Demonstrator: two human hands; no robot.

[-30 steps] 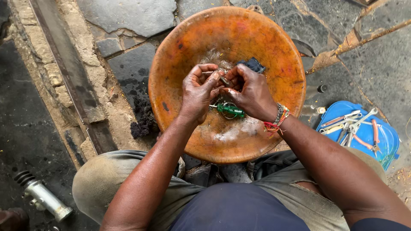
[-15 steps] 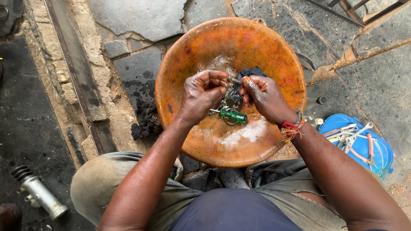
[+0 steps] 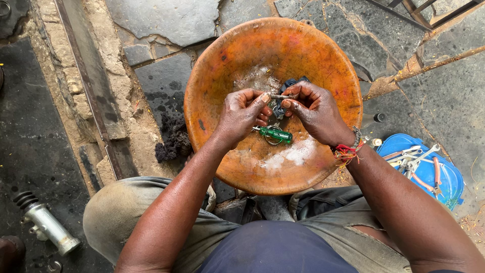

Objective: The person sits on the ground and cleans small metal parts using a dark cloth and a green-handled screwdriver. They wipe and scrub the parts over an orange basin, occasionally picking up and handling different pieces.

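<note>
Over the middle of the big round orange bowl (image 3: pixel 222 65) on the stone floor, the left hand (image 3: pixel 242 114) and the right hand (image 3: pixel 318 114) each pinched one end of a thin grey metal pin (image 3: pixel 279 96). It looked light, stiff and maybe slippery, so the ends seemed the best places to hold. A green-handled screwdriver (image 3: pixel 275 134) lay in the bowl under the hands. The dark lump (image 3: pixel 290 85) behind the fingers was mostly hidden. Metal tools lay on a blue lid (image 3: pixel 452 177) by the bowl's right edge.

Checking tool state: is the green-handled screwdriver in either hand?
No, the green-handled screwdriver lies in the orange basin, below both hands.
</note>
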